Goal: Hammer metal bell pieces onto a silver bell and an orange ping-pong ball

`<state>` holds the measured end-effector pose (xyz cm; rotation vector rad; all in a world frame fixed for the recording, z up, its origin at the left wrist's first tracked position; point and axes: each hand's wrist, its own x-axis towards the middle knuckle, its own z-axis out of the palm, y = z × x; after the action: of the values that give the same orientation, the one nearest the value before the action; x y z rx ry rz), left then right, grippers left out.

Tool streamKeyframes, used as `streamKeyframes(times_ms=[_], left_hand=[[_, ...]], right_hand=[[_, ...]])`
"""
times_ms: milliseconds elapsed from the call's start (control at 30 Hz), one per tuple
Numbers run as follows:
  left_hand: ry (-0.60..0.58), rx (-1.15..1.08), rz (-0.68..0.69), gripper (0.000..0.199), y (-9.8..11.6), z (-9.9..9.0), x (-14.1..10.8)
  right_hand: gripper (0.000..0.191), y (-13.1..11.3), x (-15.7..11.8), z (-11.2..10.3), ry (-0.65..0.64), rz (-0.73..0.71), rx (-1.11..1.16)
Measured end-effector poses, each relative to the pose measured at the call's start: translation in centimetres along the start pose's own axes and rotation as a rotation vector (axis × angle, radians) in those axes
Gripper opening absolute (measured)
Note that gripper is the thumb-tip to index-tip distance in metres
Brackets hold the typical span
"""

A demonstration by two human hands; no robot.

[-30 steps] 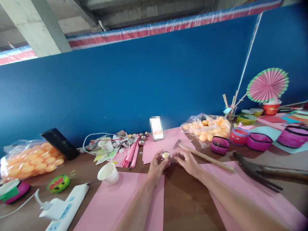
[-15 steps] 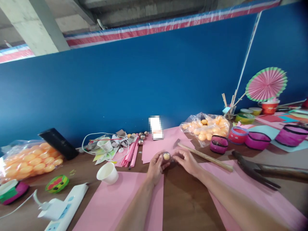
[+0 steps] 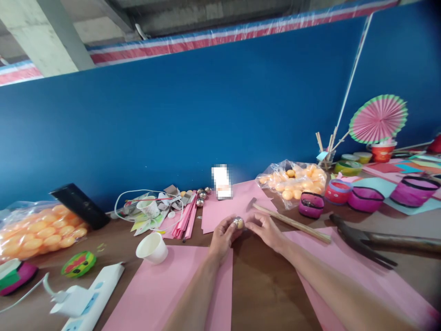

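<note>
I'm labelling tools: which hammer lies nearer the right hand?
The slim hammer with the pale wooden handle, beside the right hand; the bulkier, dark-headed hammer lies farther right.

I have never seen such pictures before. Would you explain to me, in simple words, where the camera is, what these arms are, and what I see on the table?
There is no machine here. The arms belong to a person who wears the camera on the head; it looks forward and down, so we see roughly what they see.

The left hand holds a small shiny round thing. The right hand is close beside it; whether it touches is hard to tell.

On the brown table are pink paper, a white cup, a hammer, a dark-headed tool, a power strip and bags of orange balls.
</note>
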<state>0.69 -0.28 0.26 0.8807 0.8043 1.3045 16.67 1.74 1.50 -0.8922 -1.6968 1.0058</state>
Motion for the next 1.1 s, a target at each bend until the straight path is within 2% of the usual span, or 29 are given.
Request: streamKeyframes(times_ms=[533, 1100], left_hand=[[-0.016, 0.109, 0.024, 0.042, 0.18, 0.27, -0.36], [-0.028, 0.114, 0.065, 0.038, -0.01, 0.32, -0.14]], right_hand=[[0.015, 0.39, -0.13, -0.01, -0.016, 0.029, 0.025], [0.019, 0.58, -0.17, 0.03, -0.030, 0.055, 0.038]])
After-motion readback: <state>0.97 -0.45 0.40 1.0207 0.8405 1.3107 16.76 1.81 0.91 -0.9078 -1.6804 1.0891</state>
